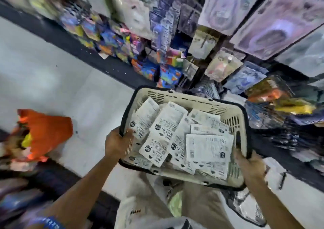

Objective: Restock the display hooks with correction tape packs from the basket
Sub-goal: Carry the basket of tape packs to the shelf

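Note:
A cream plastic basket (194, 100) with a black rim is held in front of me, above my legs. Several white correction tape packs (206, 148) lie loose inside it, mostly printed side up. My left hand (117, 143) grips the basket's left rim. My right hand (249, 167) grips its right rim near the black handle. The display hooks (203, 41) with hanging packs rise beyond the basket, blurred by motion.
Shelving with colourful packets (112, 39) runs along the left of the rack above a black base. Hanging goods (273, 95) crowd the right side. An orange bag (47, 132) sits at the left on the pale floor (43, 71).

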`<action>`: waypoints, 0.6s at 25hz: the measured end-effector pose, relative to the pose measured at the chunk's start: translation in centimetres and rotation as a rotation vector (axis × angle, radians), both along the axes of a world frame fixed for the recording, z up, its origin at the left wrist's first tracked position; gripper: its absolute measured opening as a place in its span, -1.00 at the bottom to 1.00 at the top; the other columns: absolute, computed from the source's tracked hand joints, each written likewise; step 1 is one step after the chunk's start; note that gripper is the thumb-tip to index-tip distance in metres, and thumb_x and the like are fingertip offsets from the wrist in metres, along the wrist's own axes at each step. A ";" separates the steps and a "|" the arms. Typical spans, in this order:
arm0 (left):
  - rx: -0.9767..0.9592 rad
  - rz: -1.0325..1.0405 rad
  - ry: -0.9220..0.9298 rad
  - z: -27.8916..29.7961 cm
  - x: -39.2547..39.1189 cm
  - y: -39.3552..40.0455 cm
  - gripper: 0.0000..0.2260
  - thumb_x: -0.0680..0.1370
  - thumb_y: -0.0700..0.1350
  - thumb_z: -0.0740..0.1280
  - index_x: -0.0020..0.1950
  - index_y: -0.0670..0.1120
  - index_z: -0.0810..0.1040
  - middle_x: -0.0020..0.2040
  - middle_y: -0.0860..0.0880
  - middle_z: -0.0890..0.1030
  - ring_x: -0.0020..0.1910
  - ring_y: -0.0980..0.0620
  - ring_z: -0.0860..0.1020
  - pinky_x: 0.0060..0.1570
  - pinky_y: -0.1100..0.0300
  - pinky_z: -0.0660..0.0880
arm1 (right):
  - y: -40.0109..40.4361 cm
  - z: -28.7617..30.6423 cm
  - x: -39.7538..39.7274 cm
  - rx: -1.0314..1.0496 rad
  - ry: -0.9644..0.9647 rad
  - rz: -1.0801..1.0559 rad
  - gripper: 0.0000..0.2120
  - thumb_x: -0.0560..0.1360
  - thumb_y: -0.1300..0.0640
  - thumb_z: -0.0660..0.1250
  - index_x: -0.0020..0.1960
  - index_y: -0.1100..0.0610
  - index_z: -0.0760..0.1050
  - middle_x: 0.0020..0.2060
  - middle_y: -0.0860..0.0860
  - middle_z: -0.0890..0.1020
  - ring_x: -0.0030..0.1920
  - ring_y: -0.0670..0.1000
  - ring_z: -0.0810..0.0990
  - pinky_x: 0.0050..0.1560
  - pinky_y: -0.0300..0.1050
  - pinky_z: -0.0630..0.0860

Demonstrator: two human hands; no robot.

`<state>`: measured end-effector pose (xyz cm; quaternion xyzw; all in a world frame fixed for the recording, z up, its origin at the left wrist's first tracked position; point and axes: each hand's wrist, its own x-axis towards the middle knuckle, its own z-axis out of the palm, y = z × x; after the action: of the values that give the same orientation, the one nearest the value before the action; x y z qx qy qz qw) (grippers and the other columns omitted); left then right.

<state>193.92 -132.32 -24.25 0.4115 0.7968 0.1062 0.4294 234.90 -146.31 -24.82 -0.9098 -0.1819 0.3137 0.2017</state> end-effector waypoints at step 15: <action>-0.207 0.123 0.249 -46.0 -4.2 -5.3 -0.45 0.62 0.35 0.11 -0.18 -0.09 0.55 -0.28 -0.10 0.60 -0.35 -0.04 0.50 -0.34 0.18 0.32 | -0.9 -48.4 -4.7 0.084 0.026 0.164 -0.77 0.57 0.07 0.43 -0.01 0.26 0.58 -0.22 0.19 0.65 -0.15 0.22 0.65 -0.16 0.02 0.50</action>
<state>189.75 -137.66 -70.22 0.3256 0.8741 -0.0023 0.3603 230.20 -147.24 -73.18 -0.8784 -0.2664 0.3329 0.2158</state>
